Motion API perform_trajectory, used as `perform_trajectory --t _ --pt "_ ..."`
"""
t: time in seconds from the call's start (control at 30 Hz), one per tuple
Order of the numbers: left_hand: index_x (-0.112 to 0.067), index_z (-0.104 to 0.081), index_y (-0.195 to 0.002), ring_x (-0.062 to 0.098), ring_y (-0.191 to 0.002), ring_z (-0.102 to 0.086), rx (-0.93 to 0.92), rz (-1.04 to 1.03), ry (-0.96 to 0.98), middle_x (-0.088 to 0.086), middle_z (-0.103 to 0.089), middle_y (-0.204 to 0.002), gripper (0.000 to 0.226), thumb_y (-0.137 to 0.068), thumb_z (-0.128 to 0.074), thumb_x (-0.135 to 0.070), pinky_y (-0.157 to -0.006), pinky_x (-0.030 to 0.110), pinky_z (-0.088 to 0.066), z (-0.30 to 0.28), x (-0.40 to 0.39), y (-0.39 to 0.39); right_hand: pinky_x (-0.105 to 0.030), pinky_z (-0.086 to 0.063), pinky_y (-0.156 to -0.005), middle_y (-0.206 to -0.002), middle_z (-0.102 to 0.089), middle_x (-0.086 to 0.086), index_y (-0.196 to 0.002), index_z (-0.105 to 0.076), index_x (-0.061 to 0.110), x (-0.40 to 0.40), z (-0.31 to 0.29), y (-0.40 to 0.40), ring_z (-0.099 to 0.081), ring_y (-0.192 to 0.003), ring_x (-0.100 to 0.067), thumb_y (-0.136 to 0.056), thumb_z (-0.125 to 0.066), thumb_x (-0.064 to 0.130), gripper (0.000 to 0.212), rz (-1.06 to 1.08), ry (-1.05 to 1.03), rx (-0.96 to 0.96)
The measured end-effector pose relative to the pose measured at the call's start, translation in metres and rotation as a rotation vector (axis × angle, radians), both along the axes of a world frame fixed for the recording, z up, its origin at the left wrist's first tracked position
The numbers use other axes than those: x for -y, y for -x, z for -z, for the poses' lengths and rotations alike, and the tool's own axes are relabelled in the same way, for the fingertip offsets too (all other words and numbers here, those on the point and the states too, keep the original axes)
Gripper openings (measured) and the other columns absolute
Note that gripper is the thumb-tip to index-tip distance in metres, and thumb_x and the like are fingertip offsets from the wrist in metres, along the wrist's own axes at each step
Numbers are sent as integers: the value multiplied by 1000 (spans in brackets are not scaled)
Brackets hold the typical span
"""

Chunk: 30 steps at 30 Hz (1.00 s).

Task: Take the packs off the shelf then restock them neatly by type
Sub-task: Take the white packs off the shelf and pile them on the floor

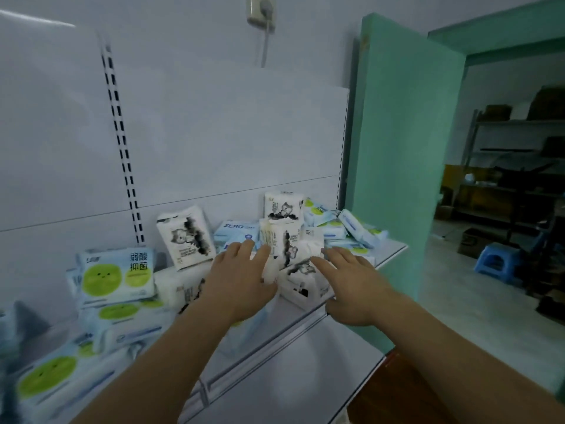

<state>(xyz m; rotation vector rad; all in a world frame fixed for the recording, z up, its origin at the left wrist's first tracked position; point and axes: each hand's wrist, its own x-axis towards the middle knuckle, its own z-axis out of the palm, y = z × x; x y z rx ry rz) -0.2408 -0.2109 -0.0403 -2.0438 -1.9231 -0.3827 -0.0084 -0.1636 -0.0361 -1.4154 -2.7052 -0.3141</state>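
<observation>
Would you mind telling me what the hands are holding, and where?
Nothing is gripped: the left hand and right hand reach, fingers straight, toward the cat-print packs.

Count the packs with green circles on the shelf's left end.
3 clear: one upright, one lying under it, one at the near-left corner. More may be hidden.

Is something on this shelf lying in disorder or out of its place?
Yes. The packs on the shelf are mixed by type: cat-print packs tilt among green-dot packs, and blue packs lie heaped askew at the right end.

White wall (214, 87), green door (406, 148), blue stool (496, 261) on grey floor (452, 289).
</observation>
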Motion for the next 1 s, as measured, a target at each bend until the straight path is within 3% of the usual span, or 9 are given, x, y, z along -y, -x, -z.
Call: perform_trajectory --t 0.13,0.33,0.47,0.57,0.67,0.8,1.0 --pt "-31 -21 -155 22 -151 -6 -39 35 103 0 -19 -163 84 -86 -54 -66 -123 45 -13 -1 -22 10 -44 -11 -123 -167 -1 0 -160 -6 26 -37 -2 10 2 -153 -21 -85 -62 35 94 -152 39 68" --pt "-31 -24 -155 17 -142 -25 -94 117 188 -6 -32 -155 91 -80 -62 -65 -120 36 -20 4 -46 25 -51 -12 -122 -167 -6 2 -159 -4 28 -81 8 30 -4 -153 -20 -81 -66 49 102 -250 117 189" --pt "-29 -30 -153 16 -131 -38 -114 120 207 -5 -43 -142 88 -80 -63 -67 -112 34 -31 -6 -57 22 -45 -26 -116 -156 -30 2 -157 -14 31 -97 6 33 -30 -141 -22 -73 -71 54 104 -298 102 212" --pt "-30 -38 -146 15 -125 -41 -12 88 199 -7 -46 -132 82 -79 -64 -70 -102 37 -42 -11 -62 17 -42 -34 -109 -141 -42 3 -153 -26 33 -108 1 26 -40 -129 -22 -68 -71 56 99 -341 53 199" --pt "-27 -46 -137 14 -115 -44 58 53 137 -6 -49 -122 74 -79 -64 -70 -88 29 -39 -12 -63 3 -38 -37 -105 -134 -44 3 -151 -30 35 -119 -6 12 -44 -123 -21 -65 -69 59 97 -364 46 168" --pt "-26 -47 -125 17 -101 -52 110 -37 119 -7 -47 -108 66 -82 -52 -77 -80 34 -43 -11 -63 -24 -33 -41 -98 -129 -45 3 -147 -33 32 -140 -24 -6 -45 -120 -20 -67 -72 60 93 -376 43 124" --pt "-30 -22 -152 31 -121 -53 471 -331 -42 9 -53 -135 78 -90 -42 -73 -98 42 -45 11 -56 -65 -35 -41 -100 -133 -45 0 -148 -33 27 -156 -14 -22 -48 -122 -22 -72 -68 62 90 -464 4 83"
